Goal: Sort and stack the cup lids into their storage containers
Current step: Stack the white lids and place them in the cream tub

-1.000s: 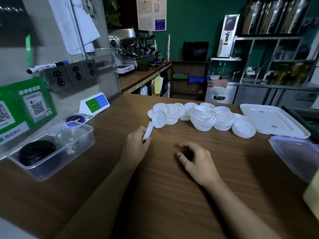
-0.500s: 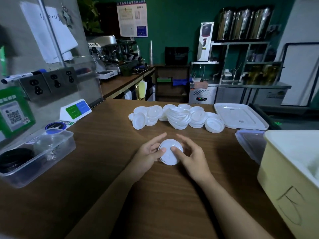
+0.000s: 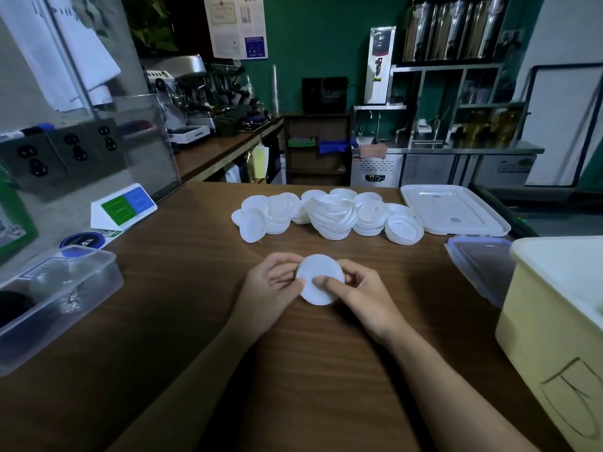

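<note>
A round white cup lid (image 3: 318, 275) is held between both hands just above the middle of the wooden counter (image 3: 195, 288). My left hand (image 3: 272, 288) grips its left edge, thumb on top. My right hand (image 3: 360, 293) grips its right edge, with a finger lying across its face. Behind them, a heap of several white lids (image 3: 326, 215) in loose stacks spreads across the counter. A pale yellow storage bin (image 3: 554, 337) stands at the right edge. A clear plastic container (image 3: 55, 301) sits at the left, with a black lid and a clear cup inside.
A white rectangular tray lid (image 3: 453, 208) lies at the back right of the heap. A clear box lid with a blue rim (image 3: 479, 265) leans beside the yellow bin. A small green and blue sign (image 3: 124, 207) stands by the wall on the left.
A second ago my left hand alone held a lid on edge, the right resting on the counter. Both hands have since come together round one lid, and my view swung right onto the yellow bin.
</note>
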The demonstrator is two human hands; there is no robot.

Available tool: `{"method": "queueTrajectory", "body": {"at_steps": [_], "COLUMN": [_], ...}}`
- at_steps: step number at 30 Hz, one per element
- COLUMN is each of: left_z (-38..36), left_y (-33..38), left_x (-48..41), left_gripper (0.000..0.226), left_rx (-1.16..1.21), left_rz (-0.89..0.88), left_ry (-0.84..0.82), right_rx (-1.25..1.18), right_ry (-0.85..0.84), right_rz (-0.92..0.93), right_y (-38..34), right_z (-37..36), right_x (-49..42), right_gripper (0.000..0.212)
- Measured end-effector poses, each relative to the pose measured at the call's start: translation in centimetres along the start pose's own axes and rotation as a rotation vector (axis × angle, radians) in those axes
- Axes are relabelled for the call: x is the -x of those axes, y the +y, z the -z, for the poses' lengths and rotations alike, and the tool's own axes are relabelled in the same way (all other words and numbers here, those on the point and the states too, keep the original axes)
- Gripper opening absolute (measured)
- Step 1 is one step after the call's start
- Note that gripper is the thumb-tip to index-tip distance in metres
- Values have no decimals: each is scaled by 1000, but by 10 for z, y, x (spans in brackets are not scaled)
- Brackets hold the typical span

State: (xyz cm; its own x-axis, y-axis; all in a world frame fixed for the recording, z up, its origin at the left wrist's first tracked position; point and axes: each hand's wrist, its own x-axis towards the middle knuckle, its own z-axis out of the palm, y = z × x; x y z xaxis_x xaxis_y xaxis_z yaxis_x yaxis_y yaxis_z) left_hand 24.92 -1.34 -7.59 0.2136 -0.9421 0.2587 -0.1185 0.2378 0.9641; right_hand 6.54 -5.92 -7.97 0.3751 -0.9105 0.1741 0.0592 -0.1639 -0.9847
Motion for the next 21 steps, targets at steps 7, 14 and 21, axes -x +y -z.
{"method": "queueTrajectory", "body": {"at_steps": [7,14,21], "left_z": [13,36,46], "left_y": [-9,-27,-41], "left_x": [-8,-49,-100], "left_gripper": [31,24,45], "left_rx": [-89,-378,-475], "left_rz": [-37,-24,42], "left_ry": [100,300,508], "right_rx": [-137,-232,-168], "right_ry": [99,202,266], "right_rz": [-4,-46,-7], "right_y": [6,9,13], "right_z": [2,1,1], "right_x": [-10,-17,-26], "right_gripper": [15,25,30]}}
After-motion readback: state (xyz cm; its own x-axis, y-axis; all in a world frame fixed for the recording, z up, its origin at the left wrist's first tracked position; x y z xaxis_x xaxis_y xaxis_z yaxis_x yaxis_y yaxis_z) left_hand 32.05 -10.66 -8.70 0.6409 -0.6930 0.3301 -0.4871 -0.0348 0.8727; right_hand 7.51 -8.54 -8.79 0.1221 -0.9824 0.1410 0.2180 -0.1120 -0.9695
